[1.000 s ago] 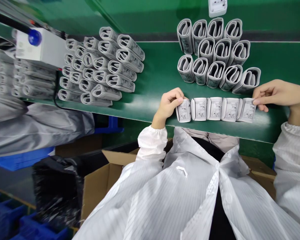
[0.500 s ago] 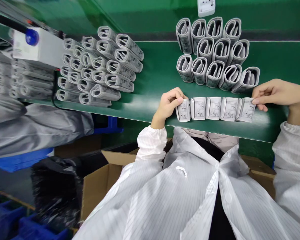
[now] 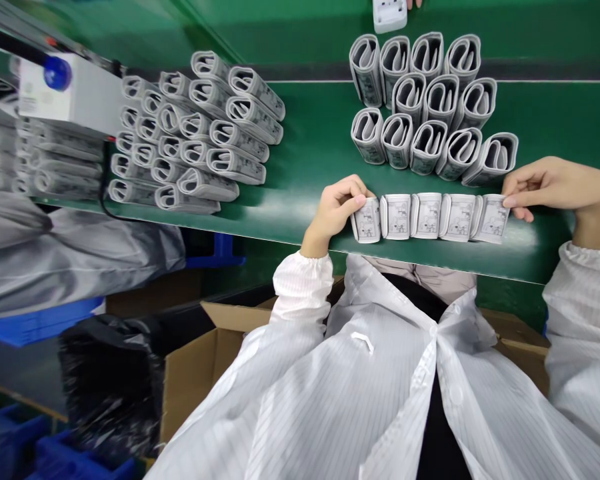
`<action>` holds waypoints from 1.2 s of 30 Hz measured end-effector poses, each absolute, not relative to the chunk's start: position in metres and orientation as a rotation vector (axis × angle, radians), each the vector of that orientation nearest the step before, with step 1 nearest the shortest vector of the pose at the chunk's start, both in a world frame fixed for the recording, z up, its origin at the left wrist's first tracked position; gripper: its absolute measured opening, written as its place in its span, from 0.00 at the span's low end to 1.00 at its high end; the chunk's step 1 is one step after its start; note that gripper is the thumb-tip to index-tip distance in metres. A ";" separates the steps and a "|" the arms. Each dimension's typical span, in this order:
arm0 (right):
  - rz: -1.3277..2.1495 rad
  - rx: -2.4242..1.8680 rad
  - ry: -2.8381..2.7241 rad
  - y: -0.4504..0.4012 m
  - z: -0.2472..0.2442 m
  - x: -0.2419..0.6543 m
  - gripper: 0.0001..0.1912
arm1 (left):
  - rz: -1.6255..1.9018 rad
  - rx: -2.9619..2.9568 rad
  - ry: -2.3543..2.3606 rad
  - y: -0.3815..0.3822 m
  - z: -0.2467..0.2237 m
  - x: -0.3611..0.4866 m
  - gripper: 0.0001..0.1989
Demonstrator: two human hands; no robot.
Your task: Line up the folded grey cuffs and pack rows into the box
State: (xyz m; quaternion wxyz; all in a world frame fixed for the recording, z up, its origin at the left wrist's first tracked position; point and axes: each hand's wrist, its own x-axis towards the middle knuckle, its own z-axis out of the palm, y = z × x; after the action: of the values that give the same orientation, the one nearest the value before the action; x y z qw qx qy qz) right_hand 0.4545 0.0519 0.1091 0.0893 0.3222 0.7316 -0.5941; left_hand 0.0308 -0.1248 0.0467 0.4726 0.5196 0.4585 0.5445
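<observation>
2 bare hands reach past the open coat collar [image 3: 373, 293], well apart. The left hand [image 3: 337, 208] is ahead and left of the collar, thumb and forefinger pinched, other fingers curled. The right hand [image 3: 550, 187] is ahead and right of it, pinching inward, lower fingers bent. Left wrist [image 3: 314, 244] and right wrist [image 3: 596, 223] are bare, emerging from gathered white sleeves [image 3: 303, 287] either side of the collar.

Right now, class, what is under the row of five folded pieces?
The row of five folded pieces rests on the green bench, which shows around it. The surface directly beneath is covered, so any marks there cannot be seen.
</observation>
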 end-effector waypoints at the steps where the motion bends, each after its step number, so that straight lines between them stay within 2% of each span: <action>1: -1.767 0.957 2.177 0.052 0.109 0.454 0.36 | 1.333 1.282 1.119 -0.125 0.047 0.031 0.30; 36: -1.744 0.973 2.172 0.051 0.111 0.454 0.39 | 1.327 1.310 1.105 -0.123 0.045 0.030 0.29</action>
State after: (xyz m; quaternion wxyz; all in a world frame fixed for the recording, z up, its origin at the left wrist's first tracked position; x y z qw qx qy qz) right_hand 0.4540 0.0515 0.1112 0.0953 0.3284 0.7326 -0.5885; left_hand 0.0299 -0.1233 0.0455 0.4680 0.5341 0.4505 0.5410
